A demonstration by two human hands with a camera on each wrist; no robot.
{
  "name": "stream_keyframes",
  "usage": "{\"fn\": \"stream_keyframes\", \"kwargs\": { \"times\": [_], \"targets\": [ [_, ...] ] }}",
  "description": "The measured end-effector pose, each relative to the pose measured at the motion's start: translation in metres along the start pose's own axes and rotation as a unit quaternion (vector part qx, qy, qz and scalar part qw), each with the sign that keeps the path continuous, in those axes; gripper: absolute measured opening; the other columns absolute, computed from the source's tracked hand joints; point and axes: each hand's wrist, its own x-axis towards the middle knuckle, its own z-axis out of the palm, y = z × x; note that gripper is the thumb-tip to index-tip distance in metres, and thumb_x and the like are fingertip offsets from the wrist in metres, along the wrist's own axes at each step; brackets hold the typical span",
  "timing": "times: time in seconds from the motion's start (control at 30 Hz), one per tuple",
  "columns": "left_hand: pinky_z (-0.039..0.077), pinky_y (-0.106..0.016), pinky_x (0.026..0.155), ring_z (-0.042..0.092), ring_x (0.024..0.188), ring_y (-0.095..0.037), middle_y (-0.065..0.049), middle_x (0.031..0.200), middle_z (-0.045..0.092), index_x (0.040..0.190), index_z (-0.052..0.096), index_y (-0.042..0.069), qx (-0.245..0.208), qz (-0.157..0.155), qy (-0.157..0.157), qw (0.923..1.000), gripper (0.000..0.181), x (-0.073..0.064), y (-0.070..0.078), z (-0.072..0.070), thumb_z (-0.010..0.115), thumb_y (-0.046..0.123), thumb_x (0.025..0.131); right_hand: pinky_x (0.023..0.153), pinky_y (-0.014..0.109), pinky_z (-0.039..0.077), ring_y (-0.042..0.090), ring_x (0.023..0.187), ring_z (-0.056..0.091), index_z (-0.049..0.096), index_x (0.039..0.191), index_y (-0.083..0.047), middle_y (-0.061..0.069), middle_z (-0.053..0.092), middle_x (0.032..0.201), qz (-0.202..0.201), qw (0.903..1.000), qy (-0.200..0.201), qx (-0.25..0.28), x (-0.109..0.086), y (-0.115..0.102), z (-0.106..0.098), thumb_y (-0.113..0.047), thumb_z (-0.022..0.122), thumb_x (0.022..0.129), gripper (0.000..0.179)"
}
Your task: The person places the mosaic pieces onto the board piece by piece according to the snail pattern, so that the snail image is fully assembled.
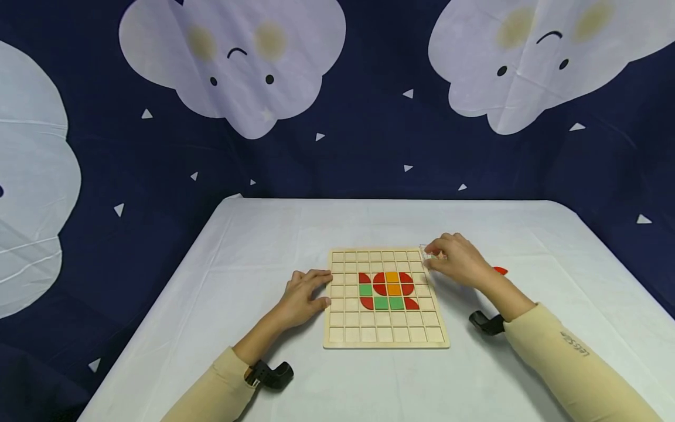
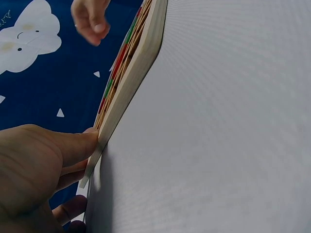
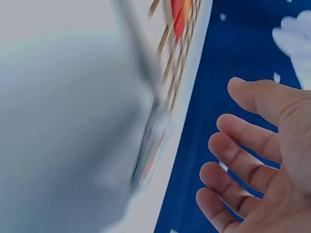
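A square wooden grid board (image 1: pixel 384 335) lies on the table, with red, green and orange tiles (image 1: pixel 393 289) set in its middle cells. My left hand (image 1: pixel 303 298) touches the board's left edge; in the left wrist view its thumb (image 2: pixel 77 148) lies against the corner of the rim. My right hand (image 1: pixel 457 258) hovers by the far right corner, fingers loosely bent and holding nothing. Just below it is a clear box (image 1: pixel 423 248), partly hidden by the fingers; in the right wrist view this box (image 3: pixel 151 153) shows coloured pieces inside, blurred.
A red piece (image 1: pixel 501 270) lies on the white tablecloth (image 1: pixel 295 228), partly behind the right forearm. Black wrist cameras (image 1: pixel 276 375) hang from both sleeves. Behind the table stands a dark blue cloth (image 1: pixel 364 164) printed with clouds and small triangles.
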Motion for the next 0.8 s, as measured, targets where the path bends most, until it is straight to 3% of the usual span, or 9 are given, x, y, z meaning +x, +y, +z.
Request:
{"fn": "stream_keyframes", "kwargs": {
  "times": [0.43,0.8],
  "targets": [
    [0.028,-0.035,0.085,0.039,0.099,-0.017,0.0,0.139,0.052,0.13,0.057,0.01,-0.002,-0.002,-0.002,1.0,0.049,0.0,0.0,0.0,0.068,0.021,0.084,0.072,0.044,0.038,0.035,0.092,0.052,0.065,0.11,0.002,0.021,0.062,0.099,0.105,0.9944,0.01,-0.009,-0.045,0.076,-0.021,-0.026,0.066,0.085,0.037],
    [0.028,-0.035,0.085,0.039,0.099,-0.017,0.001,0.139,0.051,0.13,0.057,0.011,-0.003,-0.003,0.0,1.0,0.049,0.0,-0.001,0.001,0.068,0.021,0.084,0.066,0.044,0.036,0.04,0.085,0.052,0.063,0.108,0.005,0.022,0.06,0.09,0.116,0.9924,0.008,-0.039,-0.064,0.106,-0.027,-0.027,0.072,0.079,0.044]
  ]
}}
